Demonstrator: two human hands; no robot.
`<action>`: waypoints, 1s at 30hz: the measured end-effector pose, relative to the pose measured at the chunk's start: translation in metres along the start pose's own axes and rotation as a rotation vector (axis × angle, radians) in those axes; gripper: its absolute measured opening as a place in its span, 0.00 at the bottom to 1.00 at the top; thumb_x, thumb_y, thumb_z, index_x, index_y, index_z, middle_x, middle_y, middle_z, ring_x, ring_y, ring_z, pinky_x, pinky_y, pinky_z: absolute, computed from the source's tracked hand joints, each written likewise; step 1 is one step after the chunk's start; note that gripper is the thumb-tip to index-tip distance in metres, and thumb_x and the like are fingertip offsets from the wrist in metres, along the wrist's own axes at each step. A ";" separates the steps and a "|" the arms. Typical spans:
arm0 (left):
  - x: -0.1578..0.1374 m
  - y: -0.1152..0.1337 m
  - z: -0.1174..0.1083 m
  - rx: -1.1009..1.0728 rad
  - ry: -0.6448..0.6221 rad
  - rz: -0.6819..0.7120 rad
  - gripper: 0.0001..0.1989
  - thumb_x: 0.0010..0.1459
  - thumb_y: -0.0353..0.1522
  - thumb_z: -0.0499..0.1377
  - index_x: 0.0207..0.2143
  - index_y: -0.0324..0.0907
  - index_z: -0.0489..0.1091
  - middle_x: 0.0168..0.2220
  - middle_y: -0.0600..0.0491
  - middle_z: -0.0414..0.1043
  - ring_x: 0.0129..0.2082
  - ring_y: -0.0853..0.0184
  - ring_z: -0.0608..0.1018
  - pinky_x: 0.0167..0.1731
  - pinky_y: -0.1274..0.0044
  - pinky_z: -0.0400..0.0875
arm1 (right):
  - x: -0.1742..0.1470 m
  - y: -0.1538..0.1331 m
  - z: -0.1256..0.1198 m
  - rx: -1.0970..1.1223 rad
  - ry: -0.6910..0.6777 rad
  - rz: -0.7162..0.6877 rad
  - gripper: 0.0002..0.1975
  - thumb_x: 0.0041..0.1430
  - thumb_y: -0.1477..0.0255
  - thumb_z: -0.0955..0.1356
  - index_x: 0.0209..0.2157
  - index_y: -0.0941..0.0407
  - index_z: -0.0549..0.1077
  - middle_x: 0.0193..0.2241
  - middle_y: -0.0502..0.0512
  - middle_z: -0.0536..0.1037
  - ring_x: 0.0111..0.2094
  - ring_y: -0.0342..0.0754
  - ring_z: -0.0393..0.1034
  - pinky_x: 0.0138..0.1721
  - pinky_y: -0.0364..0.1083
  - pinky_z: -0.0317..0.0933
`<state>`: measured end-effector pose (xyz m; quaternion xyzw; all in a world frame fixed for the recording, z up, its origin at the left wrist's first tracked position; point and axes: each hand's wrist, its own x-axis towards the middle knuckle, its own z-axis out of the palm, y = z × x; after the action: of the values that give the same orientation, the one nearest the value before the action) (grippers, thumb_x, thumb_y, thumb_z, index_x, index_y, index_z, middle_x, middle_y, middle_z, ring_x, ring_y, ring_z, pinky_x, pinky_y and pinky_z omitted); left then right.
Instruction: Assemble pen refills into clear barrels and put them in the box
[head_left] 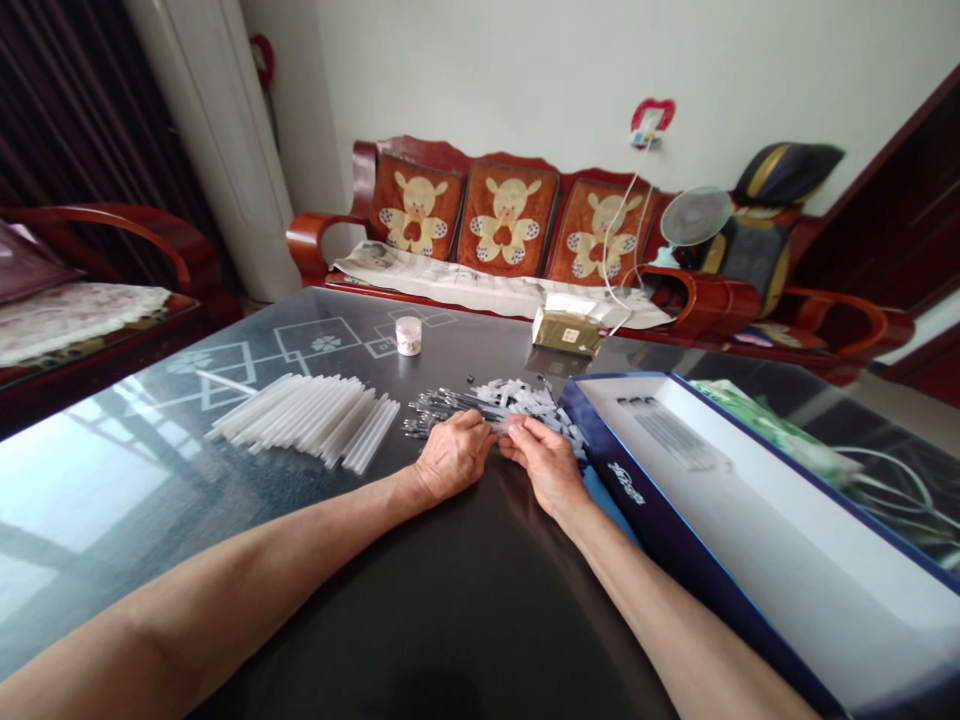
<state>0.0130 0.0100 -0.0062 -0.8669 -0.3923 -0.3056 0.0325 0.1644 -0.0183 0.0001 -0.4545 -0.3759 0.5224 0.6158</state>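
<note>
My left hand (456,455) is closed, its fingers curled at the edge of a heap of thin dark pen refills (431,405) with shiny tips. What it grips is hidden. Close beside it, my right hand (550,462) pinches a small translucent piece between thumb and fingertips; its exact kind is too small to tell. Behind the right hand lies a pile of little white plastic parts (525,396). To the left, many white translucent tubes (307,415), like pen barrels, lie side by side on the dark glossy table (450,600).
A long blue box (645,490) with a white inside stands at the right, holding several pens (667,435). Beyond it are a green package (772,430) and white cables (892,490). A small white jar (409,337) and a tissue box (566,332) stand further back.
</note>
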 end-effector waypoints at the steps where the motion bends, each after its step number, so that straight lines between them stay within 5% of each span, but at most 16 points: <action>1: 0.000 0.000 0.000 0.010 -0.002 0.003 0.17 0.66 0.33 0.46 0.28 0.40 0.71 0.30 0.49 0.70 0.31 0.68 0.72 0.33 0.78 0.69 | 0.000 0.000 0.000 -0.002 0.001 0.001 0.19 0.38 0.63 0.77 0.33 0.57 0.76 0.26 0.48 0.77 0.28 0.43 0.72 0.34 0.45 0.69; 9: -0.001 0.001 -0.001 0.057 -0.027 0.021 0.16 0.66 0.32 0.47 0.29 0.39 0.72 0.31 0.49 0.69 0.32 0.67 0.72 0.34 0.77 0.70 | 0.001 0.002 -0.001 -0.012 0.014 0.044 0.19 0.38 0.64 0.77 0.33 0.58 0.76 0.27 0.49 0.78 0.27 0.43 0.72 0.33 0.45 0.68; 14: 0.002 0.003 -0.004 0.063 -0.038 -0.018 0.16 0.66 0.34 0.48 0.33 0.40 0.73 0.34 0.48 0.70 0.34 0.65 0.72 0.33 0.76 0.70 | 0.002 0.005 -0.002 -0.131 0.009 -0.074 0.16 0.45 0.62 0.73 0.34 0.56 0.72 0.28 0.49 0.77 0.29 0.45 0.72 0.34 0.46 0.69; 21: 0.001 -0.002 0.001 0.055 0.134 0.074 0.17 0.66 0.37 0.50 0.50 0.38 0.69 0.36 0.47 0.72 0.36 0.63 0.73 0.41 0.71 0.70 | -0.005 -0.023 -0.006 -1.089 -0.153 -0.676 0.07 0.57 0.74 0.65 0.36 0.55 0.74 0.34 0.54 0.76 0.36 0.46 0.71 0.40 0.44 0.64; 25: 0.001 -0.004 0.000 0.009 0.187 0.120 0.18 0.65 0.37 0.50 0.54 0.39 0.64 0.40 0.45 0.72 0.40 0.60 0.73 0.44 0.69 0.69 | -0.016 -0.060 0.003 -1.601 -0.289 -0.729 0.11 0.61 0.77 0.62 0.37 0.56 0.76 0.33 0.56 0.74 0.37 0.47 0.69 0.42 0.44 0.62; 27: 0.001 -0.003 -0.003 -0.028 0.250 0.130 0.21 0.64 0.35 0.51 0.58 0.39 0.60 0.48 0.42 0.69 0.46 0.58 0.71 0.48 0.66 0.67 | -0.016 -0.086 -0.003 -1.693 -0.247 -0.762 0.11 0.60 0.77 0.62 0.37 0.57 0.76 0.35 0.57 0.74 0.39 0.48 0.68 0.44 0.44 0.61; 30: 0.002 -0.002 -0.007 -0.084 0.308 0.133 0.25 0.63 0.32 0.51 0.61 0.39 0.54 0.56 0.40 0.63 0.54 0.55 0.67 0.52 0.64 0.64 | -0.007 -0.127 -0.040 -1.709 0.011 -0.775 0.11 0.58 0.74 0.64 0.39 0.57 0.78 0.39 0.59 0.74 0.42 0.50 0.68 0.45 0.45 0.61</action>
<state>0.0089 0.0104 0.0004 -0.8344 -0.3114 -0.4484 0.0761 0.2392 -0.0369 0.1094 -0.5983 -0.7544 -0.1743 0.2061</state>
